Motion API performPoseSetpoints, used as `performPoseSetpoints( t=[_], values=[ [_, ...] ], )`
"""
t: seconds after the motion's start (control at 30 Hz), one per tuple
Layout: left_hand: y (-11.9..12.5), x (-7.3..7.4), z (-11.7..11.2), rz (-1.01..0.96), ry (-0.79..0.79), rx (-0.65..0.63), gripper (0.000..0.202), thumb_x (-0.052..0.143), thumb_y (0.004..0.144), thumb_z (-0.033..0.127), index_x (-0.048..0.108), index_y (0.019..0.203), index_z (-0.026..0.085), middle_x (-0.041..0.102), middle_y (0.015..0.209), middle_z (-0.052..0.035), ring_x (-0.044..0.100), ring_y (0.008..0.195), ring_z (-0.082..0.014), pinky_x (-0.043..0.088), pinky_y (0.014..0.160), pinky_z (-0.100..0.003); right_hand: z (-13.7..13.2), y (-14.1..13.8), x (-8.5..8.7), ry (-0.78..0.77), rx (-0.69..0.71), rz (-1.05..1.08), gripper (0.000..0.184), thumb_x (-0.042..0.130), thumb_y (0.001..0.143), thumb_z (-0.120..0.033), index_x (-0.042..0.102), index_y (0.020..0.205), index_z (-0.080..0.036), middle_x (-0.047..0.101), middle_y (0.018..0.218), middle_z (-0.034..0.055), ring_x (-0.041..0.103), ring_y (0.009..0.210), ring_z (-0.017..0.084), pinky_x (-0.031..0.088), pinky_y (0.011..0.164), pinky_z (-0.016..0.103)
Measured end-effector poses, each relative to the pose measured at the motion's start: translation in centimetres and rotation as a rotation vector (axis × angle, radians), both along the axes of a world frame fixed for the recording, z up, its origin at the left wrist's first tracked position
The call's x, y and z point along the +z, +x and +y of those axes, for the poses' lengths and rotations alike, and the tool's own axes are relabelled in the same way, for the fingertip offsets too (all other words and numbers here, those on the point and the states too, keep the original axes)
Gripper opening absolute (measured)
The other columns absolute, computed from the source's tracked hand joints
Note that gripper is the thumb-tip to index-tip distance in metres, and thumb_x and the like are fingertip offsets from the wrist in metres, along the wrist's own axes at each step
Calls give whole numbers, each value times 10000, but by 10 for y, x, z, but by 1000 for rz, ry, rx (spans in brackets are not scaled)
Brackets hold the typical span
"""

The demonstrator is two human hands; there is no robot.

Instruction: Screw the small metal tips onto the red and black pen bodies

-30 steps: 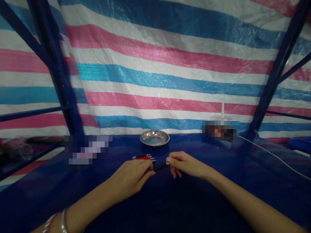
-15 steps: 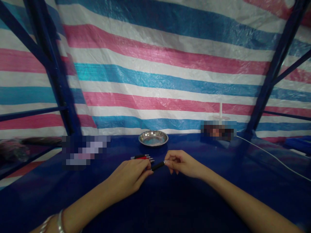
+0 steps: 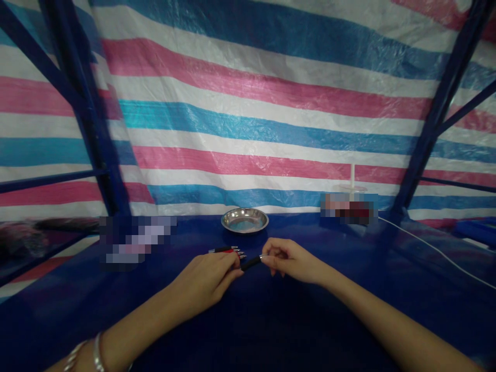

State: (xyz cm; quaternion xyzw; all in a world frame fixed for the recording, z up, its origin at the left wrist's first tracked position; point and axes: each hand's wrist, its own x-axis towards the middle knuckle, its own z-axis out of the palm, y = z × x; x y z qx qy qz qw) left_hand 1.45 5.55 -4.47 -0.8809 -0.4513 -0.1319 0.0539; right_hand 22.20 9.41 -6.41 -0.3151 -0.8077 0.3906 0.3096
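Observation:
A black pen (image 3: 251, 263) is stretched between my two hands, slightly tilted, its silver tip toward the right. My left hand (image 3: 215, 275) is closed round the pen's left end, palm down. The thumb and fingers of my right hand (image 3: 282, 256) pinch the silver tip; its other fingers are curled. Just beyond my left hand lies a bunch of several pens (image 3: 228, 250), black and red with silver tips, partly hidden by that hand. A shallow round metal dish (image 3: 245, 222) sits farther back on the blue table (image 3: 310, 320).
A blurred-out item (image 3: 139, 240) lies at the left of the table. Another blurred object stands back right near a cup with a white straw (image 3: 352, 175). A white cable (image 3: 434, 248) runs to the right edge. Blue metal posts and a striped sheet (image 3: 271, 93) rise behind.
Both hands stay nearly in place with the pen between them. The fingers of my right hand have shifted very slightly at the tip.

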Motion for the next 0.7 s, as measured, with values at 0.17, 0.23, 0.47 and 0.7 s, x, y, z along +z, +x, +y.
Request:
performPoseSetpoints(
  t=[0.17, 0.23, 0.47, 0.7],
  values=[
    [0, 0, 0, 2, -32, 14, 195, 365, 836, 311, 515, 824, 188, 575, 792, 1, 538, 693, -110, 332, 591, -202, -1, 0, 0, 68, -5, -42, 219, 456, 793, -354, 487, 768, -139, 511, 579, -11, 453, 498, 55, 344, 469, 150],
    [0, -1, 0, 3, -41, 15, 187, 367, 836, 317, 512, 827, 200, 576, 785, 10, 537, 697, -112, 326, 591, -202, 0, 1, -1, 104, -16, -71, 245, 438, 803, -365, 494, 738, -136, 507, 569, -11, 441, 492, 54, 334, 467, 151],
    [-1, -2, -1, -1, -25, 5, 192, 368, 838, 313, 516, 811, 194, 577, 782, 12, 532, 677, -103, 315, 585, -201, 1, 1, -1, 138, -29, -101, 332, 389, 822, -409, 496, 682, -127, 495, 553, -2, 438, 492, 58, 321, 463, 154],
    [1, 0, -1, 15, -34, 23, 195, 355, 841, 309, 512, 828, 194, 576, 808, 5, 536, 686, -107, 316, 580, -202, -1, 0, 0, 118, -13, -48, 210, 449, 798, -338, 492, 767, -135, 506, 580, -6, 458, 513, 65, 351, 498, 164]
  ],
)
